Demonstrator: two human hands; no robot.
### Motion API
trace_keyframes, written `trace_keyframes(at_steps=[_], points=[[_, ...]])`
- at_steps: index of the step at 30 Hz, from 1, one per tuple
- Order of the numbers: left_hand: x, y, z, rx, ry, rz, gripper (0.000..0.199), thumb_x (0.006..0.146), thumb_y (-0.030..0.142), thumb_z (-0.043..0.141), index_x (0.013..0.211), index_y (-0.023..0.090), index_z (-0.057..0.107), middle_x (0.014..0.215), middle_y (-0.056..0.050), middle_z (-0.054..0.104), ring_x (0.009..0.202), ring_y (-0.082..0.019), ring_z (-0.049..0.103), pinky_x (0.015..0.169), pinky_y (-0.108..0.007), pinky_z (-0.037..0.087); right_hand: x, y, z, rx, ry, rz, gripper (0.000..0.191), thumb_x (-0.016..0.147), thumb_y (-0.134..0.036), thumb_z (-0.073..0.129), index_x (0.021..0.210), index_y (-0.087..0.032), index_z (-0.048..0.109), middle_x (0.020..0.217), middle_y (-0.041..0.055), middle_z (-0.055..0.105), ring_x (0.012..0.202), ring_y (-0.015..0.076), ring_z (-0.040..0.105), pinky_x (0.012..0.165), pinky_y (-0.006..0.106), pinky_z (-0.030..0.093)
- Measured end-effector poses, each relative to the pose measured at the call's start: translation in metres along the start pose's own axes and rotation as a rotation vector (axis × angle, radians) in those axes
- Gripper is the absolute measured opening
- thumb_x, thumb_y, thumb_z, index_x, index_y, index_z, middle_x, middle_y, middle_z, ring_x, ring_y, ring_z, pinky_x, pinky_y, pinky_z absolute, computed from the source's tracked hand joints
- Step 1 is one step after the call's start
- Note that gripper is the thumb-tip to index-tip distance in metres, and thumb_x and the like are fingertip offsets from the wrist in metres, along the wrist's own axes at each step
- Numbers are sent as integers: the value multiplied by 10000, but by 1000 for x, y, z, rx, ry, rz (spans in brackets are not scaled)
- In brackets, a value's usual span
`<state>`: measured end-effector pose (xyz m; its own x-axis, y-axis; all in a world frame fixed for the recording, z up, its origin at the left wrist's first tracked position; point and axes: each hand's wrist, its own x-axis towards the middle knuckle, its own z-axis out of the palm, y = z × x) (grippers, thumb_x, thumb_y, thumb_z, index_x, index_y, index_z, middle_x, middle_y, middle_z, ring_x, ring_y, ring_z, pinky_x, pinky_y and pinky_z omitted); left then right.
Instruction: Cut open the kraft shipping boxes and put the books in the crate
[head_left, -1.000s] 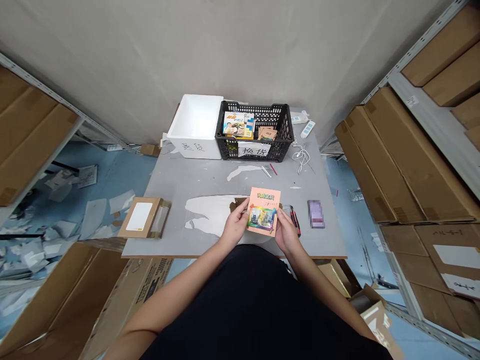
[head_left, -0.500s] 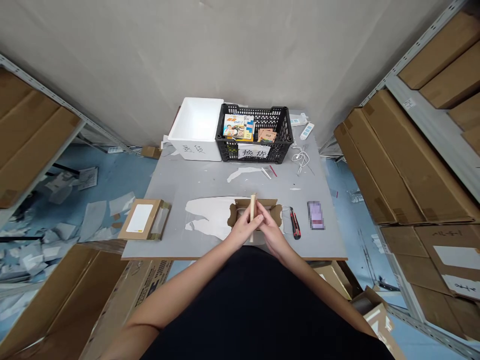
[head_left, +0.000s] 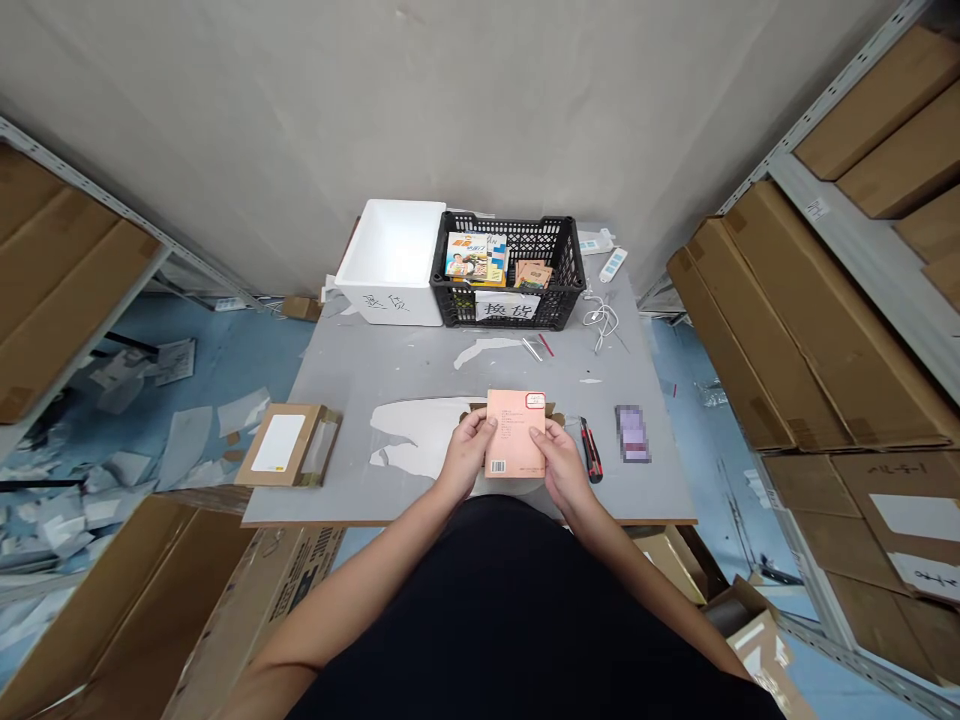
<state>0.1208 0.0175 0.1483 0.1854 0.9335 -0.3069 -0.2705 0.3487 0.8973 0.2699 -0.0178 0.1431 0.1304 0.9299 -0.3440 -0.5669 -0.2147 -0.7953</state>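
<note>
A pink book (head_left: 516, 436) with small print, a barcode and a red-edged label is held flat toward the camera. My left hand (head_left: 469, 452) grips its left edge and my right hand (head_left: 561, 458) its right edge, thumbs on the face. Behind the book, mostly hidden by it, is an open cardboard box (head_left: 556, 413) on the grey table (head_left: 360, 365). Torn white wrapping (head_left: 424, 425) lies to the left of the box. A red and black cutter (head_left: 591, 450) rests just right of my right hand.
At the back stand a white foam box (head_left: 390, 305) and a black crate (head_left: 562, 300) holding books. A closed carton (head_left: 307, 445) lies at the table's left, a phone (head_left: 634, 433) at the right. Power strips and a white cable (head_left: 601, 318) are at the back right. Shelves with cartons flank both sides.
The book, seen edge-on between my hands before, now shows its pink printed face. My hands have moved apart to its two side edges.
</note>
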Motion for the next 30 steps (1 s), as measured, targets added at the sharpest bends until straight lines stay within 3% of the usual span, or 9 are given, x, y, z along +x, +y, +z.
trace_keyframes(at_steps=[7, 16, 21, 26, 30], points=[[2, 1, -12, 63, 6, -13, 420, 750, 443, 708, 1071, 178, 651, 808, -27, 665, 696, -138, 622, 647, -258, 503, -3, -5, -6, 44, 24, 10, 262, 742, -378, 758, 911, -211, 648, 997, 40, 720, 961, 209, 656, 867, 351, 518], [3, -2, -7, 137, 19, 32, 435, 794, 439, 666, 1138, 174, 645, 835, -36, 682, 710, -146, 621, 673, -267, 501, -2, 4, -8, 189, 58, 82, 286, 784, -409, 724, 998, -230, 659, 1067, 43, 710, 1023, 216, 643, 876, 346, 523], [2, -3, -3, 129, -1, 50, 498, 816, 425, 651, 1246, 179, 597, 1054, -82, 699, 973, -213, 643, 855, -322, 500, -4, 0, -6, 221, 5, 104, 312, 797, -425, 698, 1049, -246, 660, 1153, 39, 695, 1087, 232, 624, 912, 378, 514], [0, -11, 9, 48, -138, 71, 583, 828, 438, 640, 1352, 217, 511, 1388, -79, 544, 1301, -250, 478, 1070, -375, 391, -5, 5, 5, 163, -71, 182, 560, 826, -679, 508, 1161, -254, 650, 1230, 62, 665, 1151, 270, 599, 914, 445, 516], [1, -28, 14, 140, -62, 10, 665, 800, 515, 653, 1377, 228, 488, 1473, -75, 448, 1405, -257, 340, 1165, -406, 252, -4, 17, 11, 73, -82, 128, 510, 795, -605, 604, 1212, -311, 616, 1223, 27, 665, 1170, 240, 584, 955, 414, 496]])
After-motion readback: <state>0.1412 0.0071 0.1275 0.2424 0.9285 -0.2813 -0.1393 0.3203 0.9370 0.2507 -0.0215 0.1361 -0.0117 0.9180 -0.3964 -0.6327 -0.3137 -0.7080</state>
